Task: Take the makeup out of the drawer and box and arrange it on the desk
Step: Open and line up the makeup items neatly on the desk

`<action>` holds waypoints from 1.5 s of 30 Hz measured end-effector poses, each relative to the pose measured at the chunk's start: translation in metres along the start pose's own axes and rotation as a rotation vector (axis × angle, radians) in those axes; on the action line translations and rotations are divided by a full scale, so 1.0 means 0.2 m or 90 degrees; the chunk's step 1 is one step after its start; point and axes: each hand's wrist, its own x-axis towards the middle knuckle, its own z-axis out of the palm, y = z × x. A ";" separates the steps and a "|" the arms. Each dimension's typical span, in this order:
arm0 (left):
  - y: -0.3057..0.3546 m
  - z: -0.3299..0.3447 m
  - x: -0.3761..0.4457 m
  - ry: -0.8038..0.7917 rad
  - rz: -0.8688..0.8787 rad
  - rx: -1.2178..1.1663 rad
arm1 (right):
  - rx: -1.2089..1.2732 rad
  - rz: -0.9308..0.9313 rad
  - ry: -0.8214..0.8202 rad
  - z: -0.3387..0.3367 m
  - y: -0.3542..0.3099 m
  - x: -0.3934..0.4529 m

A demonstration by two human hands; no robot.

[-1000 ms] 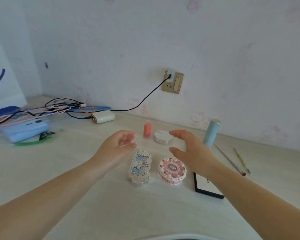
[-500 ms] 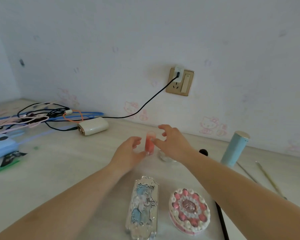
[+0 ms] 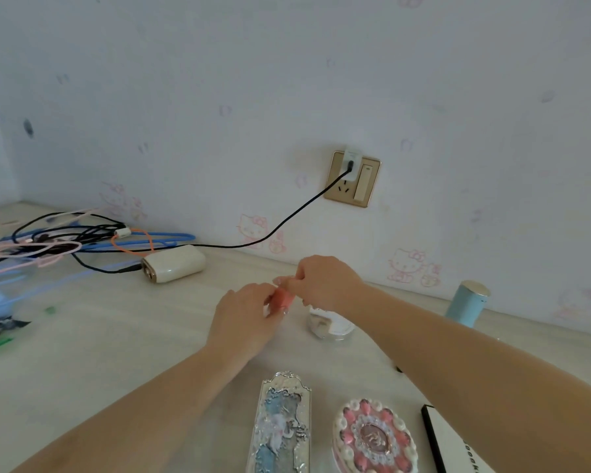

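Both hands had closed in on the small coral-pink bottle (image 3: 281, 299), which half a second earlier stood upright on the desk and was now lifted clear of it, tilted between them. The left hand (image 3: 244, 315) curled its fingers round the lower end, and the right hand (image 3: 325, 283) pinched the upper end with curled fingertips; motion blur hid whether a cap was being turned.

Just beside the bottle, under the right wrist, a round white jar (image 3: 330, 324) sat on the pale wood-grain desk (image 3: 123, 353). Nearer the camera lay an ornate silver-and-blue case (image 3: 280, 428), a round pink cake-patterned compact (image 3: 374, 438) and, touching the right forearm's edge, a flat black-and-white box (image 3: 454, 445). A pale blue cylinder (image 3: 468, 303) stood upright near the wall at the right.

At the left rear of the desk a tangle of black, pink, blue and orange cables (image 3: 65, 238) spread out beside a cream power bank (image 3: 174, 262). A black cord ran from there up to a gold wall socket (image 3: 352, 179). The wall (image 3: 287, 80) was pale, with faint pink cartoon-cat prints along its base.
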 end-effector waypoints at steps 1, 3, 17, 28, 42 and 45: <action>0.00 -0.01 0.00 -0.002 0.013 0.007 | 0.002 -0.007 -0.024 -0.02 -0.01 0.00; 0.00 -0.04 -0.01 0.001 0.033 -0.006 | 0.006 -0.042 -0.055 -0.06 -0.02 -0.02; 0.06 -0.18 -0.05 -0.012 0.091 -0.082 | -0.003 -0.039 -0.108 -0.16 -0.02 -0.14; 0.10 -0.26 -0.11 0.011 0.091 -0.118 | -0.016 -0.100 -0.104 -0.15 -0.03 -0.19; 0.02 -0.24 -0.10 -0.039 0.095 0.018 | -0.450 -0.324 0.074 -0.13 -0.04 -0.18; -0.04 -0.25 -0.10 -0.089 0.040 -0.027 | -0.462 -0.327 0.123 -0.13 0.01 -0.16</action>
